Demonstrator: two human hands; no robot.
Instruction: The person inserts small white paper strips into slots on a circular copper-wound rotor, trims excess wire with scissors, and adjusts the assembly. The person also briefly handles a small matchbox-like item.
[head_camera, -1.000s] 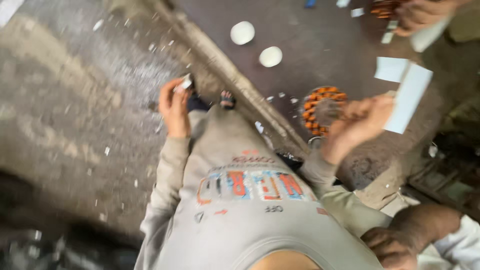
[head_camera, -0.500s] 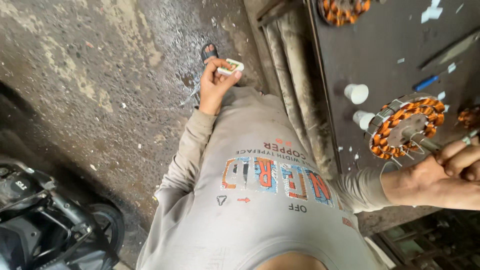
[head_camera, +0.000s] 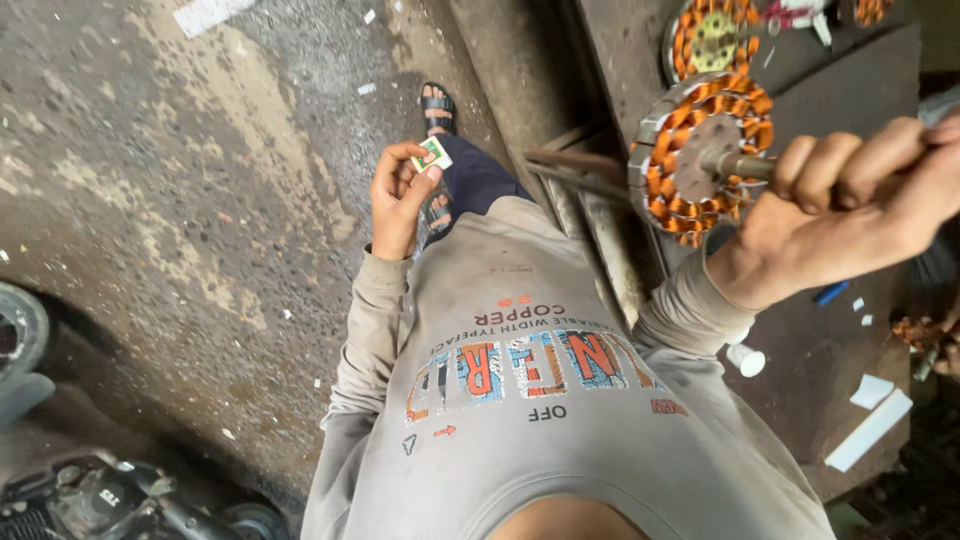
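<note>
My left hand (head_camera: 400, 195) is held out over the concrete floor, pinching a small green-and-white box (head_camera: 432, 153) between thumb and fingers. My right hand (head_camera: 850, 200) is closed around the metal shaft of a round motor stator with orange copper windings (head_camera: 695, 160), held up over the edge of a dark workbench (head_camera: 810, 330). A second wound stator (head_camera: 712, 40) lies on the bench farther away. My grey printed sweatshirt fills the lower middle of the view.
A motorbike's wheel (head_camera: 20, 335) and engine parts (head_camera: 100, 500) stand at the lower left on the stained floor. White paper strips (head_camera: 868, 430), a small white cap (head_camera: 747, 360) and a blue pen (head_camera: 830, 292) lie on the bench. My sandalled foot (head_camera: 437, 105) shows ahead.
My right hand has taken the wound stator by its shaft and lifted it off the bench. The view has swung left; my left hand still holds the small box.
</note>
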